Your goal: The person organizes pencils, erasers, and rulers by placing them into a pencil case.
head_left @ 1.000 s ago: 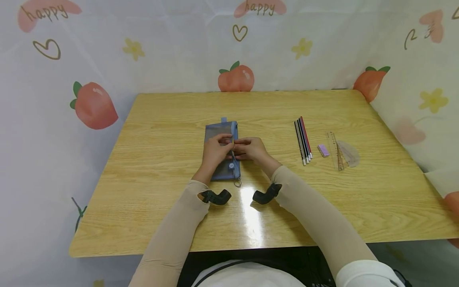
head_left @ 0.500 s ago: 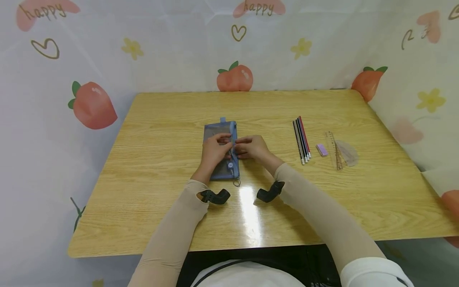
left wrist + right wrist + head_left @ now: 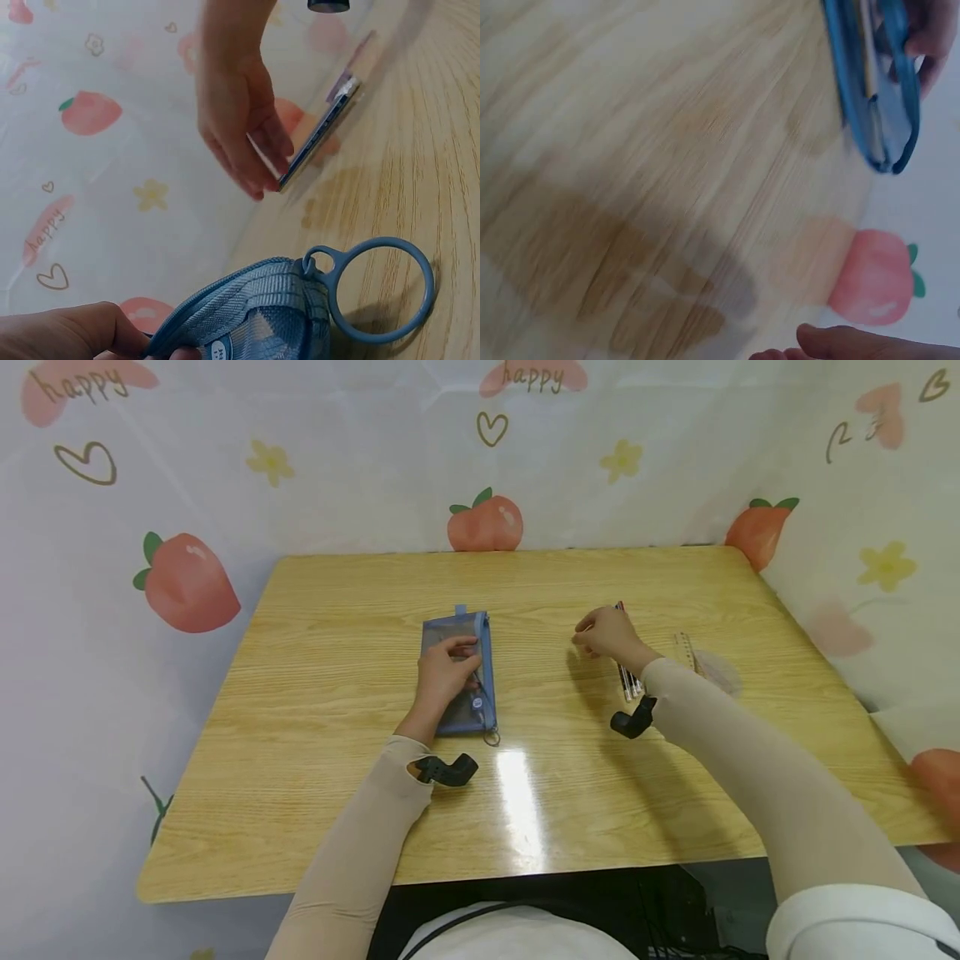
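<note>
A blue mesh zip pencil case (image 3: 459,722) lies on the table with its long opening to the right. My left hand (image 3: 444,677) pinches the upper edge of that opening between thumb and fingers. Seen from the right wrist, the mouth of the pencil case (image 3: 840,75) gapes, and a slim yellowish stick shows inside it. My right hand (image 3: 609,633) hangs above several pencils (image 3: 626,683), partly covering them. Its fingers are loosely bent with nothing between them. In the left wrist view the right hand (image 3: 238,127) appears beside the far end of the pencils (image 3: 322,135).
Right of the pencils lie a clear ruler (image 3: 684,647) and a clear protractor (image 3: 720,671), both partly behind the right forearm. A ring (image 3: 384,291) hangs from the case's near corner. A printed white cloth (image 3: 360,468) rises behind the wooden table (image 3: 315,693).
The right hand has left the pencil case's opening and moved right to above the pencils. The left hand has stayed on the case. The purple eraser is now hidden in the head view.
</note>
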### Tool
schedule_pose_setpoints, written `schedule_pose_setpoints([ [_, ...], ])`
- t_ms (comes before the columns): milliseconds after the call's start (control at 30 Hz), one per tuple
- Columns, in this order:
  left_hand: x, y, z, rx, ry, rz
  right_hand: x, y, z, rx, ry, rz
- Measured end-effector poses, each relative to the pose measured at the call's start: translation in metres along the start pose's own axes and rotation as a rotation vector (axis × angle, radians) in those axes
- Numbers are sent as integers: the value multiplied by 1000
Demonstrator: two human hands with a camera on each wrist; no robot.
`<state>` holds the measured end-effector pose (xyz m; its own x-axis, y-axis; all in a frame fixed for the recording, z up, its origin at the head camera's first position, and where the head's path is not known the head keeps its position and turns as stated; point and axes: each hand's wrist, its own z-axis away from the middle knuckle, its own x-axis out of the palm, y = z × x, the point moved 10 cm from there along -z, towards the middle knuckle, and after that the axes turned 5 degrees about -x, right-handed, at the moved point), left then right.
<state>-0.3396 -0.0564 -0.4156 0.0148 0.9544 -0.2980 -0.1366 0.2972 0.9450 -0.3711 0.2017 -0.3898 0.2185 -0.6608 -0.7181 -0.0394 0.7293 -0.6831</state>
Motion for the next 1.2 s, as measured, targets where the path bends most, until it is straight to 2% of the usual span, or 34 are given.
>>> schedule_pose_setpoints([
  [167,-2,1,0,15,2,-4,-20,12,-1,-23,13,262],
  [333,-3,1,0,10,0,2,-25,19,-1,-50,31,369],
  [700,-4,3,1,5,5,3,-32,37,-2,-30,68,362],
  [1000,-5,4,1,10,6,-14,-29,36,-3,-17,74,365],
  [1200,-5,4,1,17,7,-19,-25,35,-2,-3,50,385],
])
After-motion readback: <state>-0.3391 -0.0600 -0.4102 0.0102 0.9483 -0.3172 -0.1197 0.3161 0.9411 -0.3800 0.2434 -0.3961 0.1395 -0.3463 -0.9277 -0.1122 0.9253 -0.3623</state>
